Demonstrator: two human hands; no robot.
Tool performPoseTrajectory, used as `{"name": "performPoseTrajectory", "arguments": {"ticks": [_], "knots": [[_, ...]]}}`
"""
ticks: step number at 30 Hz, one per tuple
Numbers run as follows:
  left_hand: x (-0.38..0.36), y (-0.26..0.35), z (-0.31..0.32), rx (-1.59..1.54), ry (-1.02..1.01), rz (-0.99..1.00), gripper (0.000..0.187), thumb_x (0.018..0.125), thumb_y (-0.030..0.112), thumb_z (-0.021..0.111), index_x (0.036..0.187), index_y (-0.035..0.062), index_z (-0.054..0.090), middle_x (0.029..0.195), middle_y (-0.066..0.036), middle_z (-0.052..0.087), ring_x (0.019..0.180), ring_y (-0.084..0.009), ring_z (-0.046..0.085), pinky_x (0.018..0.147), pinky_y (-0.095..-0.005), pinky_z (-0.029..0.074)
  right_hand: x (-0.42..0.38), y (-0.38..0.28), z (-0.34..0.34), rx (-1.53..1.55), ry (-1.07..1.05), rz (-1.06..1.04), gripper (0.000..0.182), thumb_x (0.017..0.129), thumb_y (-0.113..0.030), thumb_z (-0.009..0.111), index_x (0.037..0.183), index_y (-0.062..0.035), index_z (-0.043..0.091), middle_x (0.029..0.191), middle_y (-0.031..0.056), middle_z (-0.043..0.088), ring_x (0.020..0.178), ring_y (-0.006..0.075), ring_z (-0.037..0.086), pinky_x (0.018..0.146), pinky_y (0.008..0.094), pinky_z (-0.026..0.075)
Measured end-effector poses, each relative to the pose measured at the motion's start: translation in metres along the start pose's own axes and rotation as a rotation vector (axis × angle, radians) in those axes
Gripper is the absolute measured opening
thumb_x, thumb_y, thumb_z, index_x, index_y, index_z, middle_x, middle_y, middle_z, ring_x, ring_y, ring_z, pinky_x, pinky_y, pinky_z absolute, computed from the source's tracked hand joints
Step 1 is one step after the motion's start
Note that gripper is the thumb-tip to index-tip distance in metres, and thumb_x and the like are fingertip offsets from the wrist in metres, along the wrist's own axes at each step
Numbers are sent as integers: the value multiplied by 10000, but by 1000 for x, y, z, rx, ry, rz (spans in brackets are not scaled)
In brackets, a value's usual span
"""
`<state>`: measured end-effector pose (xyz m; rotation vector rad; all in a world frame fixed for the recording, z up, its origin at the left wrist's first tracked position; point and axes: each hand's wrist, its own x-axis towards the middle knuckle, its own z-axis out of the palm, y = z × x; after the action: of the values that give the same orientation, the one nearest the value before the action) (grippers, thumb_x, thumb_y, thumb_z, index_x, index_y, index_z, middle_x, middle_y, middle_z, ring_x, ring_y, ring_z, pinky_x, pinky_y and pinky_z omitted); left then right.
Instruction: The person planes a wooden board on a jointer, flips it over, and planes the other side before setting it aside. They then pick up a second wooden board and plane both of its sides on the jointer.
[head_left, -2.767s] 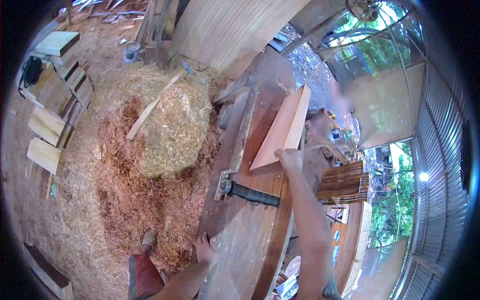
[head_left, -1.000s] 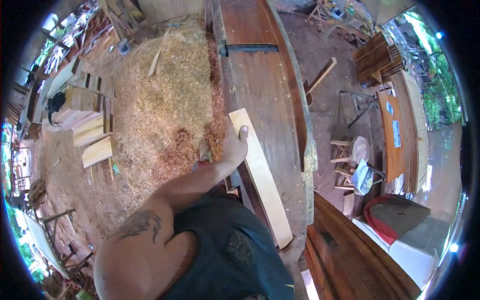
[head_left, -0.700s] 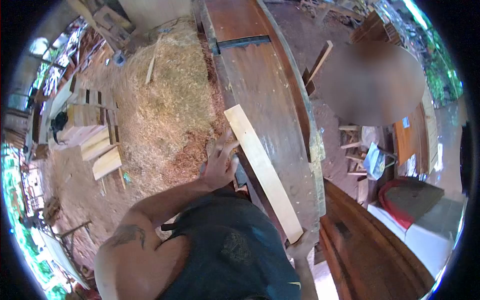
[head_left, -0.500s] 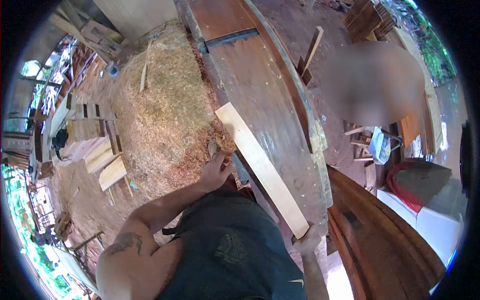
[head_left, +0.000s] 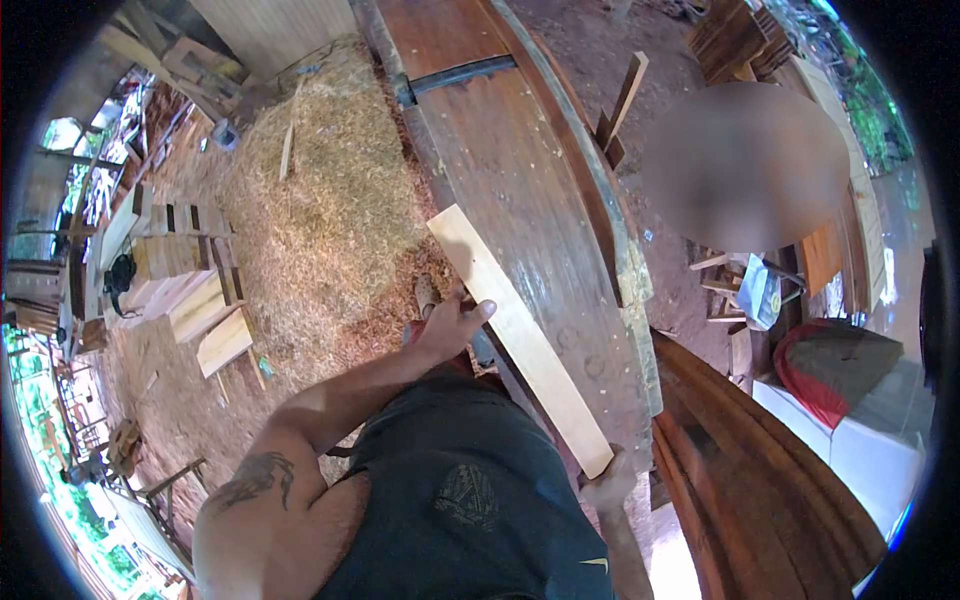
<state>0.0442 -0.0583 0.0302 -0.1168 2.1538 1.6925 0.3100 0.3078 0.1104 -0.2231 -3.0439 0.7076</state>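
Head view showed a long wooden bench (head_left: 520, 150) running up the frame, a dark slot (head_left: 455, 78) crossing it near the far end. Left of it lay a wide heap of shavings (head_left: 330, 220), and beyond that a stack of cut boards (head_left: 185, 270). A pale plank (head_left: 515, 335) lay flat and slantwise on the bench's near part. The left hand (head_left: 452, 325) rested against the plank's left edge about halfway along, thumb laid over the top face, fingers loosely curled. The right hand (head_left: 610, 485) gripped the plank's near end from below.

Judgement: to handle the plank well, both hands should keep it flat on the bench and square to its length, the left steadying the edge while the right carries the end; fingers belong on edges, clear of the slot.

Right hand's fingers were mostly hidden under the plank end, so grip detail was unclear. A blurred patch (head_left: 745, 165) covered part of the right side. What sat inside the slot could not be made out.
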Motion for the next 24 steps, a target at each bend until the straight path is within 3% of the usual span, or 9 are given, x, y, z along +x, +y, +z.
{"name": "performPoseTrajectory", "arguments": {"ticks": [11, 17, 19, 22, 24], "knots": [[5, -14, 2, 41, -16, 24, 738, 1028, 504, 658, 1440, -83, 486, 1190, -273, 747, 1165, -394, 718, 1015, -467, 538, -1, 1, 0, -39, -37, 21, 608, 596, -151, 763, 1167, -42, 587, 938, 191, 672, 798, 437, 691, 682, 515, 575], [0, 11, -2, 46, -29, 28, 665, 1033, 438, 673, 1415, -81, 512, 1191, -264, 747, 1166, -370, 718, 1006, -450, 537, -1, 3, 2, -37, -29, -2, 624, 565, -141, 744, 1158, -35, 581, 975, 193, 656, 836, 442, 675, 703, 517, 571], [-8, 48, -6, 68, 3, 33, 631, 1031, 403, 686, 1410, -76, 525, 1193, -249, 747, 1158, -354, 721, 1003, -439, 540, -2, 4, 3, -25, -28, -8, 619, 567, -139, 739, 1155, -33, 577, 972, 191, 653, 834, 445, 670, 704, 520, 568], [-6, 43, -1, -68, 23, 66, 590, 1031, 360, 692, 1415, -60, 536, 1222, -227, 736, 1160, -331, 718, 1003, -432, 542, -3, 4, 2, -11, -28, -2, 602, 577, -137, 732, 1147, -30, 574, 968, 189, 652, 824, 447, 666, 702, 523, 565], [-5, 39, -4, -33, -54, -2, 638, 1058, 326, 648, 1512, -61, 420, 1367, -234, 658, 1300, -317, 618, 1111, -430, 459, -3, 4, 3, -14, -26, 2, 593, 580, -135, 729, 1142, -30, 574, 965, 189, 651, 821, 445, 666, 705, 522, 565]]}}
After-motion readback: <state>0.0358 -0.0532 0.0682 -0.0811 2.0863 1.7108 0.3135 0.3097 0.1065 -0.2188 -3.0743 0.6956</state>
